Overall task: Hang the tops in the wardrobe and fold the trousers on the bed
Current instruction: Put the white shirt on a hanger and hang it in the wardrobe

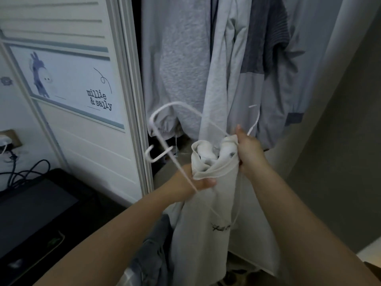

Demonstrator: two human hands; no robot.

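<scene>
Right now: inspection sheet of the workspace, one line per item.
Surface: dark desk at lower left; no bed seen.
Job's things: white top bunched at its neck; white hanger partly threaded into it, hook free, not on a rail.
Clutter: dark garment heaped below the arms.
Grip: left hand holds the collar and hanger arm; right hand grips the bunched neck.
Cables: dark cables and wall socket at far left.
Surroundings: grey tops hanging in the open wardrobe; sliding door with a poster.
</scene>
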